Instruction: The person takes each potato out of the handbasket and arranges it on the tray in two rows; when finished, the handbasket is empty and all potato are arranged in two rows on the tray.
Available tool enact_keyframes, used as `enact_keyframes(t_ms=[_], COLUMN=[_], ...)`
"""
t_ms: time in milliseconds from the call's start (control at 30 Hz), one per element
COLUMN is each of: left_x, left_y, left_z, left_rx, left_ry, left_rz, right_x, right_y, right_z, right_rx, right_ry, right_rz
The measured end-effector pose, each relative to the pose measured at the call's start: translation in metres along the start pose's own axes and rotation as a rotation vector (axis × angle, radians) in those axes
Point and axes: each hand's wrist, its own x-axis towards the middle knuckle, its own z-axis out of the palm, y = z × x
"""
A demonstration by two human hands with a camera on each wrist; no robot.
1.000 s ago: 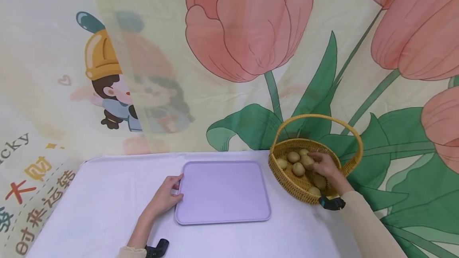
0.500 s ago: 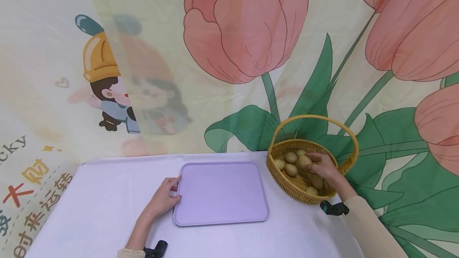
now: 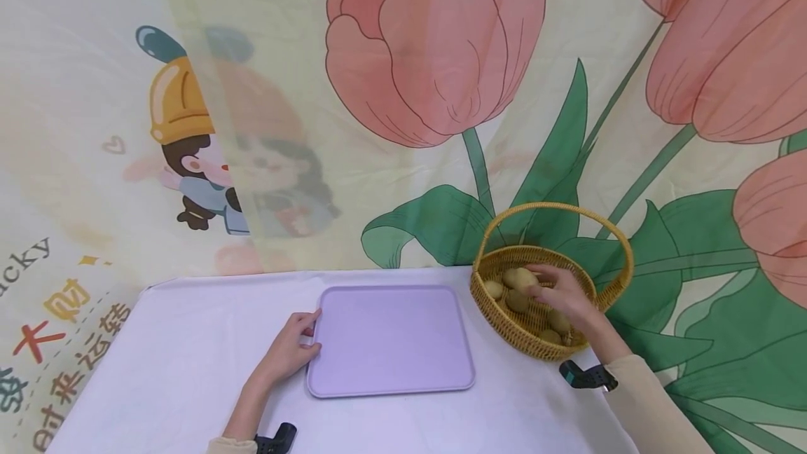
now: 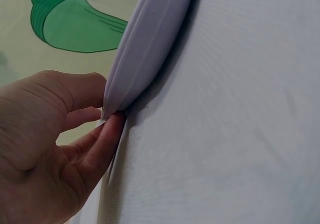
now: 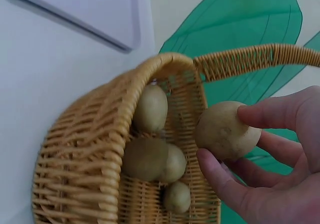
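My left hand (image 3: 288, 347) pinches the left edge of a pale purple tray (image 3: 392, 342). In the left wrist view the thumb lies at the rim and fingertips reach its underside. Over at the right, my right hand (image 3: 566, 296) holds a round, yellow-brown potato (image 5: 226, 132) between thumb and fingers, above the inside of a wicker basket (image 3: 512, 330). More potatoes lie in that basket, among them an oval one (image 5: 151, 108) near the rim and a small one (image 5: 177, 197) lower down. In the head view the hand hides part of the basket's inside.
The basket's tall arched handle (image 3: 555, 206) rises over its opening. A white cloth (image 3: 189, 356) covers the table. Directly behind the table hangs a curtain (image 3: 284, 90) printed with tulips and a cartoon figure.
My right hand has lifted the potato from among the others and shifted it slightly left within the basket. The left hand and tray have kept their place.
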Motion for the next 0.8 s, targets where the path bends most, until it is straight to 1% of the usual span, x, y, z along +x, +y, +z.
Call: enact_keyframes(t_ms=[233, 367, 467, 633, 800], left_x=[-0.001, -0.001, -0.001, 0.0, 0.0], left_y=[0.002, 0.0, -0.001, -0.001, -0.001], left_z=[-0.001, -0.001, -0.001, 0.0, 0.0], left_rx=[0.0, -0.002, -0.013, -0.042, -0.048], left_ry=[-0.008, -0.005, 0.002, -0.004, 0.001], left_rz=[-0.001, -0.005, -0.003, -0.001, -0.005], right_x=[-0.004, -0.005, -0.005, -0.005, -0.004], right_y=[-0.011, -0.021, -0.029, -0.039, -0.046], right_z=[0.01, 0.017, 0.024, 0.037, 0.054], right_rx=[0.037, 0.056, 0.077, 0.102, 0.131], right_ry=[-0.012, -0.016, -0.02, -0.04, -0.056], right_rz=[-0.032, -0.05, -0.058, -0.063, -0.06])
